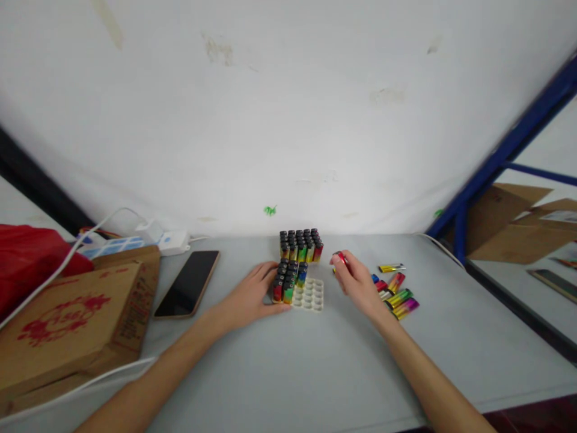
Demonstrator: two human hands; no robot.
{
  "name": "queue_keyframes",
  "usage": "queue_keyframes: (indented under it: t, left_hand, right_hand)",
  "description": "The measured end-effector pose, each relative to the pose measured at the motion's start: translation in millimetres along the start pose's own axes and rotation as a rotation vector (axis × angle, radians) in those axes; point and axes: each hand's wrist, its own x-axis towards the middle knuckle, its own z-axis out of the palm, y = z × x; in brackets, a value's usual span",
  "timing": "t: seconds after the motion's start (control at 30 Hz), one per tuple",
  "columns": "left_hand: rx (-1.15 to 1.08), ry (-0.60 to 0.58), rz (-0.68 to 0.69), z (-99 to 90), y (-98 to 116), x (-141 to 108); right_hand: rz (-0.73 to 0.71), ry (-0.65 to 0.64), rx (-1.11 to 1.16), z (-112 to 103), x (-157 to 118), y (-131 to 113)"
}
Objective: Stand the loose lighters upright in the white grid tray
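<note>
In the middle of the table, a white plastic tray (314, 295) with round holes holds several upright lighters (283, 281) with black tops on its left side. My left hand (255, 291) grips the left end of this tray, thumb at the front and fingers behind. To the right of the tray, my right hand (354, 276) is closed on a red lighter (341, 258), held above the table. Behind the tray stands a full block of upright lighters (301, 243). Loose multicoloured lighters (399, 297) lie in a pile beyond my right wrist.
A dark phone (188, 284) lies left of my left hand. Further left are cardboard boxes (76, 325), a white power strip (175, 242), cables and a red bag (38, 258). A white wall backs the table; a blue metal frame (496, 156) rises at right.
</note>
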Motion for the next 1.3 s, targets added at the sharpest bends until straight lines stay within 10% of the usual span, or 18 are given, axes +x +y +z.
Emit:
queue_keyframes:
  t: [1.3]
  left_hand:
    - [0.005,-0.005,0.012,2.1,-1.5,-0.3]
  right_hand:
    - [-0.242,-0.115,-0.329,23.7,-18.0,-24.4]
